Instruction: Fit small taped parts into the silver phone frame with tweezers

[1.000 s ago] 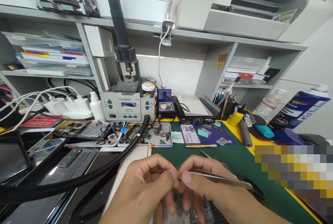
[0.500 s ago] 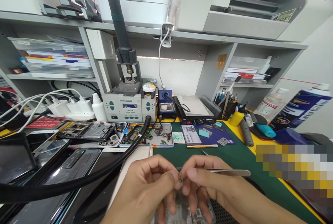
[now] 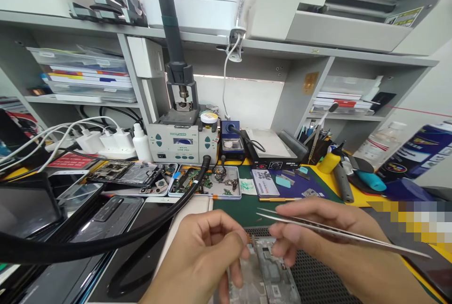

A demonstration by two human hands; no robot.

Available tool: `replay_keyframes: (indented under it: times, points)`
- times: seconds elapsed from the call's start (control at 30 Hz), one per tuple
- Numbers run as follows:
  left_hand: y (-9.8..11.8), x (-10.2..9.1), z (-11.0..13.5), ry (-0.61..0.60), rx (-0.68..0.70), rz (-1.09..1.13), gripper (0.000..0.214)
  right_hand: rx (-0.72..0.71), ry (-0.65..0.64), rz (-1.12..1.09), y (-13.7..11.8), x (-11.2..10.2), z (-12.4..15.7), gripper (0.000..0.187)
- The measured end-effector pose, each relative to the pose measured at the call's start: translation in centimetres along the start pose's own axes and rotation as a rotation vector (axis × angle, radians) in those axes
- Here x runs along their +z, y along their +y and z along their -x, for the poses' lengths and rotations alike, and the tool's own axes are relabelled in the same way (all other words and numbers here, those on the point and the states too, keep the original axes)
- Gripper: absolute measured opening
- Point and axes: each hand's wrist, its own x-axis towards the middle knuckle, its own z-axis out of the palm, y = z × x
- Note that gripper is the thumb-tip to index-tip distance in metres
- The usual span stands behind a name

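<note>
My left hand (image 3: 208, 252) is closed, thumb and index finger pinched together over the lower middle of the view. A small orange-brown strip (image 3: 251, 238), like a flex cable, shows at those fingertips; most of it is hidden. My right hand (image 3: 314, 228) grips metal tweezers (image 3: 353, 237) between thumb and index finger. The tweezers' two tips point left and stand slightly apart, with nothing between them. Below both hands lies an opened phone body (image 3: 278, 271) with a grey metal frame, partly covered by my left fingers. It rests on a black perforated mat (image 3: 314, 278).
Several phones (image 3: 106, 233) lie at the left, crossed by a thick black hose (image 3: 169, 214). Behind the green mat (image 3: 233, 210) are a tray of circuit boards (image 3: 231, 196), a soldering station (image 3: 183, 144) and a heating plate (image 3: 273, 148). Bottles and a spray can (image 3: 416, 148) stand right.
My right hand has moved right, away from my left fingertips, and the tweezers now point left across it. More of the phone body shows. The view has shifted slightly.
</note>
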Motion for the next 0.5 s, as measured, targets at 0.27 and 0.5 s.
replay_keyframes:
  times: [0.27, 0.5]
  points:
    - [-0.02, -0.40, -0.06, -0.003, -0.017, 0.000, 0.019, -0.264, -0.088, 0.365, -0.44, -0.29, 0.27, 0.015]
    - [0.06, -0.71, -0.05, -0.066, -0.058, 0.002, 0.016, -0.461, -0.092, 0.449, -0.79, 0.44, 0.12, 0.030]
